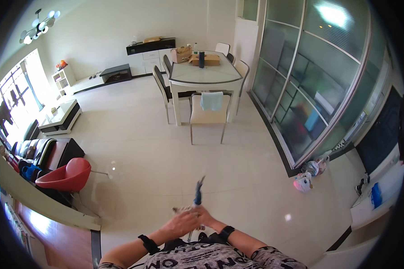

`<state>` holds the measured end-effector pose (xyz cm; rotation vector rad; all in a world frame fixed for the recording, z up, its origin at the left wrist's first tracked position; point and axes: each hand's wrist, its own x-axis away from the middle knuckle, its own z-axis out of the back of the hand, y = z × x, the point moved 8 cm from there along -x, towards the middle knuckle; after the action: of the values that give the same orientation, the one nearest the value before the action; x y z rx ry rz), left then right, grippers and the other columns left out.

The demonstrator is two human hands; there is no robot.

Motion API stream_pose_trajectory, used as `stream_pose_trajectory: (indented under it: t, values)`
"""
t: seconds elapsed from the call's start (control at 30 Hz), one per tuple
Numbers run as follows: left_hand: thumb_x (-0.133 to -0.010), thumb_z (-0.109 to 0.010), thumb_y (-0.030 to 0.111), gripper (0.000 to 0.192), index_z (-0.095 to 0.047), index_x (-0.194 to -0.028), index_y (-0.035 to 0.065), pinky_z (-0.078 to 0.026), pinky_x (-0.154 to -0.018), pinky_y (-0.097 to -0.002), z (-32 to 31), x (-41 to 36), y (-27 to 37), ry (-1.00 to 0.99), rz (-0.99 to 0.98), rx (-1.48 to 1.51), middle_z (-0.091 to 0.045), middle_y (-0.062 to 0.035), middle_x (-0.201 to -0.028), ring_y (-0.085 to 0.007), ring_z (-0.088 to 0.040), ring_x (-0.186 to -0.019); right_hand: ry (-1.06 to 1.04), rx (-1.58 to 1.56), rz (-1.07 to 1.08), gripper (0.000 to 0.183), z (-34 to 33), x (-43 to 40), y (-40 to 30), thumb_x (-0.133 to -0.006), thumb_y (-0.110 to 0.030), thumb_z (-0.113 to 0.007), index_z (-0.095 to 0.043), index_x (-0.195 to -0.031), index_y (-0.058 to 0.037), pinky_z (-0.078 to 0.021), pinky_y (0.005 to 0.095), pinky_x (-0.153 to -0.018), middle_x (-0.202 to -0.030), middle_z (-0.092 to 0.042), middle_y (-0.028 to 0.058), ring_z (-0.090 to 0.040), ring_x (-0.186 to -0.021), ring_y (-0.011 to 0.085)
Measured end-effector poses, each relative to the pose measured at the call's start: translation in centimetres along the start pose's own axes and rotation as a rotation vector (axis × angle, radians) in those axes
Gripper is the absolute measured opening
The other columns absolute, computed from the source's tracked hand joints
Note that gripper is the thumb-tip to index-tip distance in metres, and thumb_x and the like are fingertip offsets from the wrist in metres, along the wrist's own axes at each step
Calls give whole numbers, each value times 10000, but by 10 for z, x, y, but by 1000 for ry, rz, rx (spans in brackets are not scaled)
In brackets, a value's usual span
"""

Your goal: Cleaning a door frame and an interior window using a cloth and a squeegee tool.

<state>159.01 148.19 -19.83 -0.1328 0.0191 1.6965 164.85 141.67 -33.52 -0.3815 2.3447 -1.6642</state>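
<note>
My left hand (182, 223) and my right hand (205, 217) meet in front of my body, both closed around a slim upright bundle. Its dark blue upper part (198, 195) rises above the fingers and ends in a thin, ragged tip. A beige, textured piece (181, 209) sticks out to the left above my left hand. Below the hands shows a thin pale rod (190, 236). The grip covers the middle of the bundle, and what exactly it is cannot be told.
Ahead stands a dining table (205, 76) with boxes and bottles, and a chair (209, 116) with a light blue towel. A red chair (67, 175) is at left. Plastic bags (303, 181) lie beside the glass sliding partition (296, 84). A wall end (94, 222) juts in at left.
</note>
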Motion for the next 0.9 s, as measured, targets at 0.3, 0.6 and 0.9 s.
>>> stream_pose_trajectory:
  t: [0.3, 0.6, 0.9]
  values:
    - [-730, -716, 451, 805, -346, -1308, 32, -430, -903, -437, -15, -18, -105, 119, 525, 772, -478, -175, -1199, -353, -507, -1063, 719, 343, 123, 365, 36, -7, -134, -755, -129, -725, -622, -1094, -43, -486, 249, -751, -962, -655, 15, -593, -852, 93]
    - [-737, -748, 170, 539, -465, -1172, 25, -503, -735, -346, 15, -32, -173, 492, 374, 997, -582, -117, -1013, -269, -617, -887, 913, 196, 306, 376, 8, -37, -190, -760, -35, -687, -600, -1123, 5, -493, 258, -763, -1030, -600, 33, -592, -903, 121]
    - [-877, -549, 103, 265, -503, -1125, 19, -492, -695, -357, 19, -2, -193, 209, 322, 1388, -614, -156, -866, -280, -619, -764, 774, 418, 288, 531, -31, -40, -208, -713, -78, -752, -563, -1203, 0, -441, 237, -688, -922, -506, 14, -514, -759, 107]
